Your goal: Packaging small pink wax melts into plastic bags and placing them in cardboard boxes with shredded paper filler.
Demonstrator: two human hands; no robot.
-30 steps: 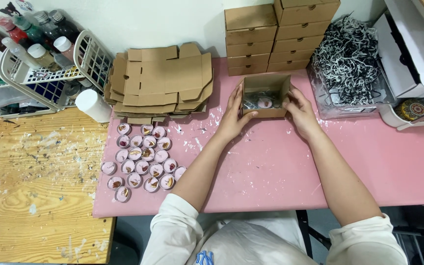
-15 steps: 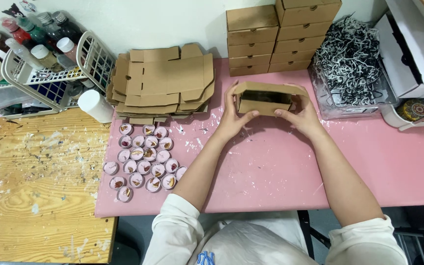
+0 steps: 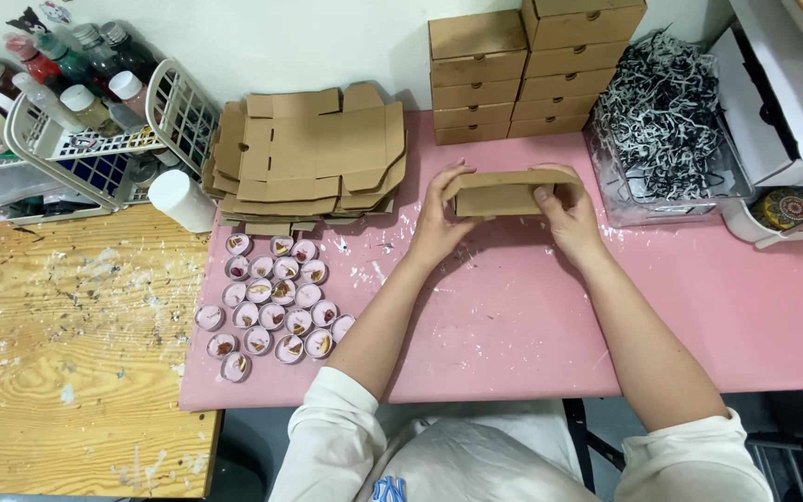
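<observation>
A small brown cardboard box [image 3: 499, 192] stands on the pink table [image 3: 513, 316], its lid folded down over the front. My left hand [image 3: 439, 223] grips its left end, and my right hand [image 3: 564, 212] holds its right end with the thumb pressed on the front flap. Its contents are hidden. Several small round pink-rimmed cups [image 3: 276, 302] with dark filling lie in a cluster to the left of my left forearm.
Flat unfolded box blanks [image 3: 313, 153] are stacked at the back left. Two stacks of closed boxes [image 3: 532, 74] stand against the wall. A clear bin of black-and-white paper shreds [image 3: 666, 121] sits right. A white wire basket [image 3: 95, 149] holds bottles on the wooden table [image 3: 67, 353].
The box was open, showing small cups inside; both hands tipped it up and folded the lid down, so now it is closed between them.
</observation>
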